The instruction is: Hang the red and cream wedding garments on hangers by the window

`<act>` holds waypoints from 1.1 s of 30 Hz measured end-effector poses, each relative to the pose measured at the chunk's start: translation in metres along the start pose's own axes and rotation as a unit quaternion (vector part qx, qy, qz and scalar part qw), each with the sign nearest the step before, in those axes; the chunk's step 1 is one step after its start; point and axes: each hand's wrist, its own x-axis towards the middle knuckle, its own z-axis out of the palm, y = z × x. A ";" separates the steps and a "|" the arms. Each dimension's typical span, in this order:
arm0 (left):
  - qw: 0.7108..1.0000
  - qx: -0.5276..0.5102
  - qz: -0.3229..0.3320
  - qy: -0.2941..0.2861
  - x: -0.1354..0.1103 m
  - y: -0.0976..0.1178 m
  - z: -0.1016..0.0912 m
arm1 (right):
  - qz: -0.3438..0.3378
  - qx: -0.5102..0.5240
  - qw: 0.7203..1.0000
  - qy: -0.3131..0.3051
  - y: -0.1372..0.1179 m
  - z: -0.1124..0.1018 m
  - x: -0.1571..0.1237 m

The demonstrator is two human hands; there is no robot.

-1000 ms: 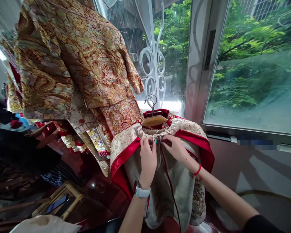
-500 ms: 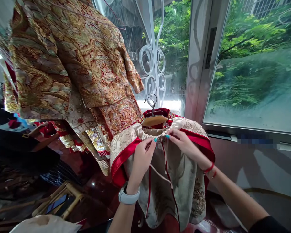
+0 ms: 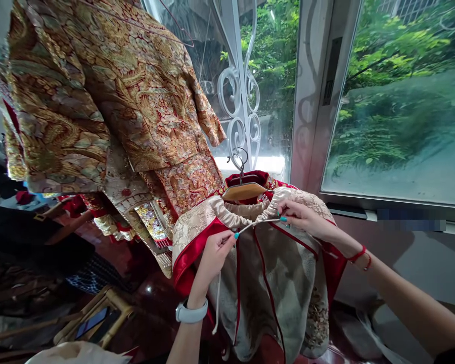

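A cream cape (image 3: 189,225) with red trim hangs in front of me on a wooden hanger (image 3: 246,190), its neckline gathered on a white drawstring (image 3: 246,227). My left hand (image 3: 219,251), with a white watch at the wrist, pinches one side of the drawstring below the collar; a loose end dangles beneath it. On the other side my right hand (image 3: 302,219), wearing a red bracelet, pinches the drawstring near the gathered edge. Between the two hands the string runs taut, meeting at the middle of the neckline.
A gold and red brocade jacket (image 3: 136,91) hangs at upper left, with more garments behind it. White scrollwork (image 3: 239,106) and a window (image 3: 402,111) stand at the back. At lower left are a bamboo stool (image 3: 116,316) holding a phone (image 3: 92,322), and another person (image 3: 34,242).
Both hands have moved apart, left hand down and left, right hand to the right. The drawstring is stretched between them, where before the fingers were close together at the neckline.
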 end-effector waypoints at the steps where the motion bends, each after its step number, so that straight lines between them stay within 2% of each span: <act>1: 1.000 0.001 0.000 0.001 0.001 0.000 -0.001 | -0.008 -0.007 1.000 0.005 -0.001 0.000 -0.001; 4: 1.000 0.013 0.003 -0.018 0.008 0.008 -0.006 | -0.037 -0.024 0.999 0.007 -0.017 0.001 -0.005; 7: 0.999 0.008 -0.007 -0.048 0.020 0.017 -0.005 | -0.027 -0.028 0.999 -0.017 -0.035 0.011 -0.009; 9: 0.999 -0.017 -0.010 -0.039 0.025 0.020 0.000 | -0.018 -0.041 0.999 -0.018 -0.040 0.018 -0.011; 13: 0.995 -0.081 -0.012 0.054 0.026 0.019 0.010 | -0.025 -0.034 0.998 0.038 -0.030 0.019 -0.008; 16: 0.987 -0.144 -0.064 0.037 0.019 0.007 0.015 | -0.020 0.012 0.999 0.040 -0.010 0.015 -0.003; 19: 0.960 -0.250 -0.124 0.016 0.014 -0.010 0.018 | -0.021 0.007 0.999 0.028 0.004 0.015 -0.002; 22: 0.935 -0.330 -0.129 0.016 0.012 -0.016 0.014 | -0.014 -0.057 0.998 0.010 0.003 0.019 -0.010; 25: 0.897 -0.412 -0.152 -0.054 0.008 -0.011 0.007 | 0.012 -0.149 0.989 0.001 -0.004 0.024 -0.024; 27: 0.877 -0.448 -0.160 -0.065 0.005 -0.008 0.008 | 0.023 -0.211 0.975 0.061 -0.006 0.031 -0.031; 28: 0.876 -0.453 -0.155 -0.054 0.004 -0.007 0.010 | 0.022 -0.233 0.966 0.108 -0.007 0.036 -0.031; 30: 0.886 -0.445 -0.131 -0.024 0.003 -0.007 0.018 | 0.005 -0.242 0.945 0.221 -0.006 0.048 -0.027; 33: 0.907 -0.412 -0.088 0.004 0.008 -0.005 0.030 | -0.030 -0.177 0.914 0.363 -0.006 0.068 -0.006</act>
